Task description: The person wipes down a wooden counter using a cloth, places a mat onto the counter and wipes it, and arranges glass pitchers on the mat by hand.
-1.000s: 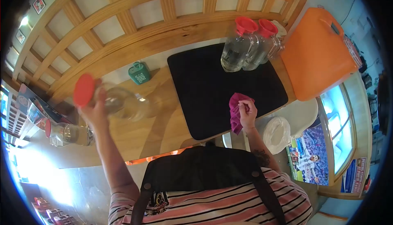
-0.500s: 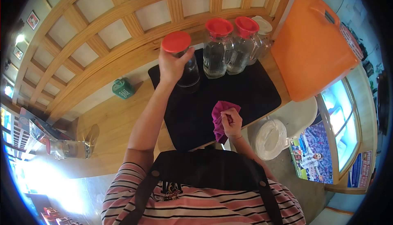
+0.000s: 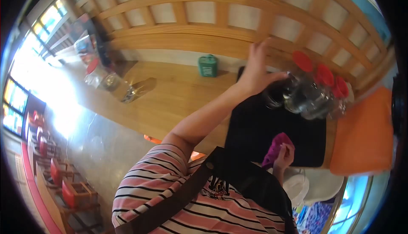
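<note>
My left hand (image 3: pixel 256 73) is spread above the left edge of the black mat (image 3: pixel 272 127), beside the nearest glass jar (image 3: pixel 278 93), and holds nothing. Several glass jars with red lids (image 3: pixel 302 61) stand in a row at the back of the mat, blurred by motion. Near the mat's front edge, my right hand (image 3: pixel 284 155) is closed on a purple cloth (image 3: pixel 276 146).
An orange jug (image 3: pixel 363 134) stands right of the mat. A green speaker (image 3: pixel 208 66) sits at the back of the wooden counter (image 3: pixel 178 98). Another glass jar (image 3: pixel 114 83) with a red lid is at the far left. Red chairs (image 3: pixel 70 191) stand lower left.
My left hand has let go of the red-lidded jar, which now stands at the left end of the row. The view has swung left. My right hand still holds the cloth.
</note>
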Motion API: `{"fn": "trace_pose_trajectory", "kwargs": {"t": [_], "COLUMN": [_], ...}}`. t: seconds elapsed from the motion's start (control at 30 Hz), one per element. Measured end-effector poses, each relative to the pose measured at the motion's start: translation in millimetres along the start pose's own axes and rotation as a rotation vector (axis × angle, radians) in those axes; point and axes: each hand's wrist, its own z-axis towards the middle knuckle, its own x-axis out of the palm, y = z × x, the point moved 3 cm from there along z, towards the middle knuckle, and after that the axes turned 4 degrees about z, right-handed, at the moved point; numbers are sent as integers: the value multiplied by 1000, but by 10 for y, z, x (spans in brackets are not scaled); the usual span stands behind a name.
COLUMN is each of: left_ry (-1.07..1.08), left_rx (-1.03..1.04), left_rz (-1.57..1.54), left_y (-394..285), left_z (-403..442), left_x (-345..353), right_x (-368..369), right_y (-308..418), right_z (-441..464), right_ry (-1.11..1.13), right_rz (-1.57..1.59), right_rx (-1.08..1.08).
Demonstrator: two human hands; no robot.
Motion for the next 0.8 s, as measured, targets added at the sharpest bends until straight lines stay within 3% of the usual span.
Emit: {"fn": "trace_pose_trajectory", "kwargs": {"t": [0.03, 0.1, 0.17, 0.2, 0.27, 0.3, 0.37, 0.43, 0.53, 0.67, 0.73, 0.8], "left_ry": [-17, -272, -646, -787, -1033, -1044, -1027, -810, -750, -713, -604, -506], "left_rx": [-28, 101, 111, 215, -43, -49, -439, -375, -443, -581, -400, -333], "left_rz": [20, 264, 668, 906, 1080, 1102, 941, 524, 349, 499, 586, 417], "left_y": [-13, 202, 312, 390, 422, 533, 1083, 1269, 1406, 1451, 1235, 1255], "left_z": [-78, -332, -647, -768, -957, -1008, -1139, -1058, -1034, -1066, -1083, -1148], "left_x": [-412, -1309, -2302, -2835, -3689, -4012, -4625, -4817, -4703, -4718, -4518, -4284], "right_x": [-12, -44, -49, -54, -37, -28, -10, -15, -64, -15, -19, -18], "right_y": [-14, -77, -92, -55, -30, -26, -28, -19, -88, -38, -45, -18], "right_z": [7, 0, 15, 30, 51, 58, 60, 79, 106, 84, 75, 64], "right_ry": [-35, -30, -29, -28, -5, -25, -25, -76, -70, -119, -141, -110], "right_rz": [-27, -41, -57, -139, -212, -204, -196, -208, -230, -214, -277, -234], "right_rx": [11, 10, 11, 19, 25, 25, 25, 56, 99, 93, 72, 98]}}
